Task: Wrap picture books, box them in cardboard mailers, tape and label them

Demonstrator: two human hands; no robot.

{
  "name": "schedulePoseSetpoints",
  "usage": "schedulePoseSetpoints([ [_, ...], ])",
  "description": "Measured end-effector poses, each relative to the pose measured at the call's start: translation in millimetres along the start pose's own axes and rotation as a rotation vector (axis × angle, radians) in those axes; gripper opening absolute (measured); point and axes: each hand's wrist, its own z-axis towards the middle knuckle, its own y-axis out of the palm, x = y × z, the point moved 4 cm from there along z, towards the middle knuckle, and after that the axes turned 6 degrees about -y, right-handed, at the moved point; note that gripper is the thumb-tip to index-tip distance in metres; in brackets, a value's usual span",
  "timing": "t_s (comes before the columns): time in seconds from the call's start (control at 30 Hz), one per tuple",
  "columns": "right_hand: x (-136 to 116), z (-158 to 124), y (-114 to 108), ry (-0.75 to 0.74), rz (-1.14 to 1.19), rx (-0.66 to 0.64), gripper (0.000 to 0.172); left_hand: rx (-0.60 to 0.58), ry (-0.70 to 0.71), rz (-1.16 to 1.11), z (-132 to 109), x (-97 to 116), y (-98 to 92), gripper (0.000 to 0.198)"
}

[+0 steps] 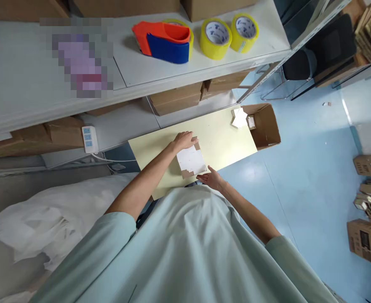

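Note:
A flat, squarish cardboard piece [185,173], perhaps a small box, lies on a pale yellow board [220,130] in front of me. White paper-like sheets [191,160] cover most of its top, and brown shows at two corners. My left hand [184,141] rests at its far edge, fingers extended and thumb apart. By the near right corner is my right hand [211,178], open, with its fingers stretched toward the piece. I cannot tell whether the right fingertips touch it.
White pieces [239,117] lie at the board's right end, beside an open cardboard box [264,126]. The shelf above holds a red-and-blue tape dispenser [168,44] and two yellow tape rolls [216,46]. A power strip [89,139] sits at left; white sheeting [62,214] is below it.

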Motion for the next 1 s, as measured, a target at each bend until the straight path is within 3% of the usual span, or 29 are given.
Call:
schedulePoseSetpoints([
  [0.17, -8, -6, 11, 0.034, 0.040, 0.016, 0.069, 0.036, -0.072, -0.094, -9, 3, 5.9, 0.052],
  [0.37, -24, -13, -1, -0.152, -0.164, 0.014, 0.064, 0.331, -0.129, -0.305, -57, -17, -14.6, 0.046],
  [0.47, -37, -12, -11, -0.286, -0.290, 0.016, 0.061, 0.460, -0.218, -0.425, -88, -37, -12.2, 0.043],
  [0.63, -61, 2, -27, -0.508, -0.588, -0.015, 0.062, 0.543, -0.287, -0.616, -130, -60, 32.3, 0.039],
  [0.83, -76, 17, -42, -0.607, -0.895, -0.002, 0.069, 0.514, -0.414, -0.937, -155, -60, 104.8, 0.052],
  [1.0, -88, 21, -45, -0.667, -1.024, -0.010, 0.076, 0.506, -0.441, -0.970, -161, -62, 121.7, 0.055],
])
